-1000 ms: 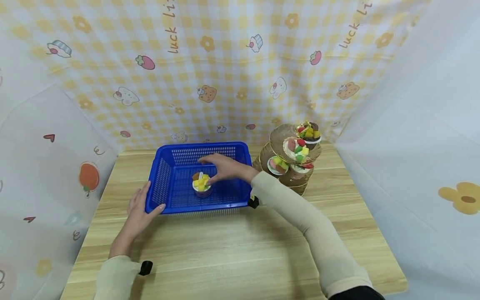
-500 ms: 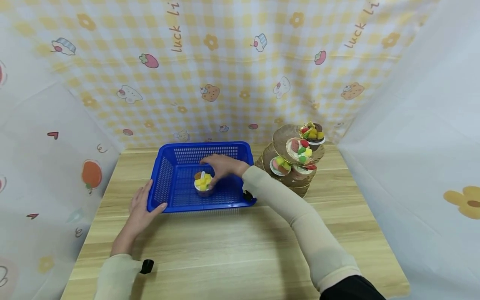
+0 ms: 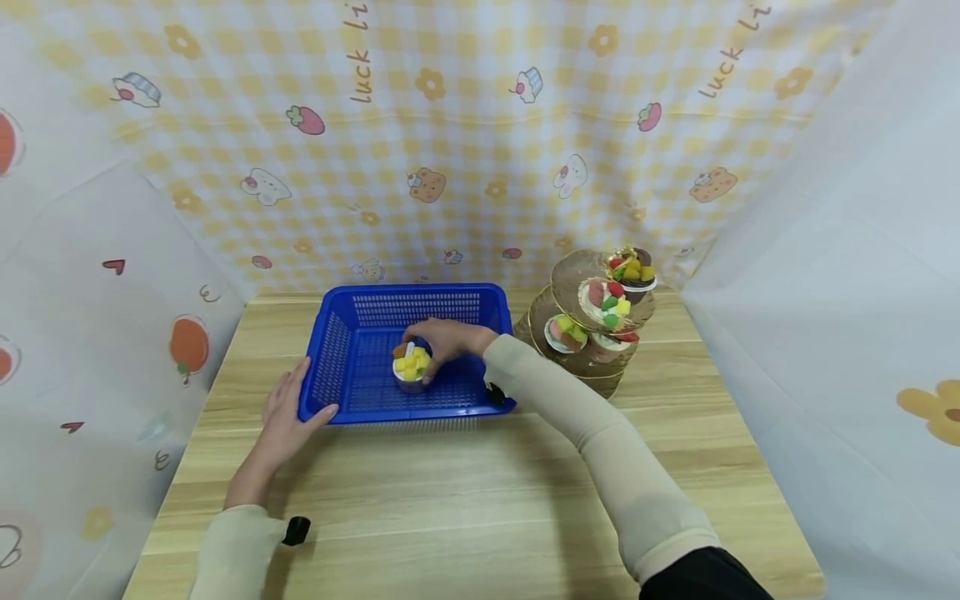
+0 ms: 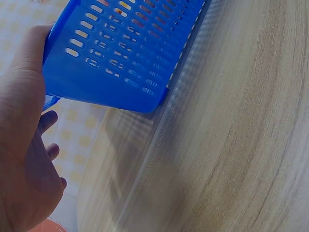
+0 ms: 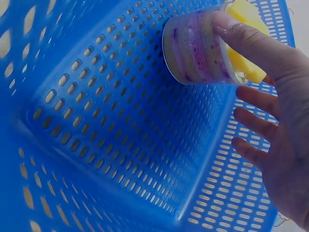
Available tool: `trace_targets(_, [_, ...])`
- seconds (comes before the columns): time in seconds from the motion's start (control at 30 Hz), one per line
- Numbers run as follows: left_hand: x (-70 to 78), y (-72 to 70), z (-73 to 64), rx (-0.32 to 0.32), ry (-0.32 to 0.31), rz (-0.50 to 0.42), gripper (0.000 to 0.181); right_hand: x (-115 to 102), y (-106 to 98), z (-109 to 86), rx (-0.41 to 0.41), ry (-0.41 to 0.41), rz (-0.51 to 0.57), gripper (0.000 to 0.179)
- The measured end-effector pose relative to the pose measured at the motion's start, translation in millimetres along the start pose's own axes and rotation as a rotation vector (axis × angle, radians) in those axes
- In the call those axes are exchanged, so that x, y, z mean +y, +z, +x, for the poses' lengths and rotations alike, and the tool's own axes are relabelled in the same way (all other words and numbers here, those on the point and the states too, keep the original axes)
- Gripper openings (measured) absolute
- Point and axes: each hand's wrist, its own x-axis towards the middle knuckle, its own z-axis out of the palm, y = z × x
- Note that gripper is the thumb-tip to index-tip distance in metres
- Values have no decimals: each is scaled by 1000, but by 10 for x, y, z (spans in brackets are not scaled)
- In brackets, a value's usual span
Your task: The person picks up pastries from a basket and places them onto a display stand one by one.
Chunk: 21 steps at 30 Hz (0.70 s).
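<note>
A dessert cup (image 3: 410, 372) stands upright inside the blue plastic basket (image 3: 375, 414), topped with yellow cubes and a brown piece. Its clear side shows purple and cream layers (image 5: 198, 48) in the right wrist view. My right hand (image 3: 450, 340) holds the cup from its right, thumb (image 5: 251, 38) against the side near the rim. Behind the cup my index finger is mostly hidden; the other fingers spread below it. My left hand (image 3: 285, 421) grips the basket's near left corner, thumb along the front rim and fingers on the outer left side.
Right of the basket stands a tiered brown stand (image 3: 566, 275) with gold rims. Several dessert cups sit on it, among them one with a strawberry and green topping (image 3: 606, 303). A patterned curtain (image 3: 465, 125) hangs behind the wooden table (image 3: 450, 508).
My right hand has closed in on the dessert cup, its fingers coming round the far side. The left hand stays at the basket corner. The whole head view has shifted slightly.
</note>
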Motion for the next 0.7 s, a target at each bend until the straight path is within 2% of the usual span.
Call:
trace_targets(0.37, [9,-3,-1,-1,-16,2,98,12,41,55,-45,1,39,76])
trace_targets(0.7, [29,-15,-14,-18,-25,-2,98,44,29,50,-29,5,142,71])
